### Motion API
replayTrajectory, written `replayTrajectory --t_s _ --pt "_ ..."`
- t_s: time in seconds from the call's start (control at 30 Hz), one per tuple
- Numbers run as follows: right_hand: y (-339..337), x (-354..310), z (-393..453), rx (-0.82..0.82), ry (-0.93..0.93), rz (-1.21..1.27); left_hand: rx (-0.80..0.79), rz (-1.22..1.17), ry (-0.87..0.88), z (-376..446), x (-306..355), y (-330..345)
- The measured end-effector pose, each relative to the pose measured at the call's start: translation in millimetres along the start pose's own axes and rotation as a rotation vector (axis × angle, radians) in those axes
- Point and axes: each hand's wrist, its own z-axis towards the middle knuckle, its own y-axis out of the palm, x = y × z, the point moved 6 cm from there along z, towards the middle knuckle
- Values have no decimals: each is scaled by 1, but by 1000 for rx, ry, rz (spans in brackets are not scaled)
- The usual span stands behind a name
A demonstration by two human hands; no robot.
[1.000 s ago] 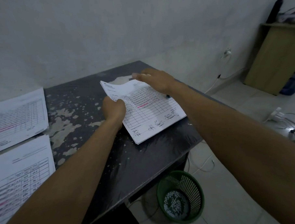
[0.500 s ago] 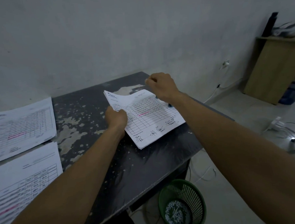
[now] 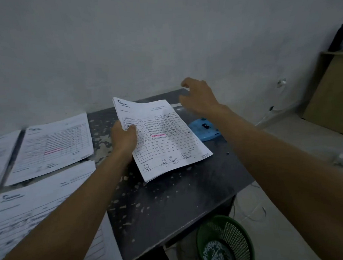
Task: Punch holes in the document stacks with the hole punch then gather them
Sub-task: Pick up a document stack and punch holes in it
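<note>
Lifting off the blue hole punch (image 3: 204,129), right hand (image 3: 199,98) now hovers w/ fingers spread, holding nothing; before it pressed down, so this stack looks punched. Left hand (image 3: 123,137) pinches document stack (image 3: 163,138) at left edge, raised above dark table (image 3: 179,198). Other stacks (image 3: 51,145) lie left, w/ free room between

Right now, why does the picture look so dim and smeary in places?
Head view: dim, flat room light, no glare or hard shadows; the right hand is motion-blurred, the held document stack reads fairly sharp, the papers at left go soft, and the wide lens bends the edges.
</note>
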Motion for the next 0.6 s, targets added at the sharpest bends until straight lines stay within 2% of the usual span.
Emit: replayTrajectory --t_s 0.2,0.4,0.53,0.6 --pt "50 -39 -5 -34 -110 116 49 -36 17 24 4 -41" --pt "113 -16 -8 -212 268 253 75 -74 37 53 0 -68" --pt "131 -2 -2 -238 482 460 54 -93 -16 80 -9 -71" --pt "136 1 5 -230 509 475 46 -64 -32 95 -12 -68"
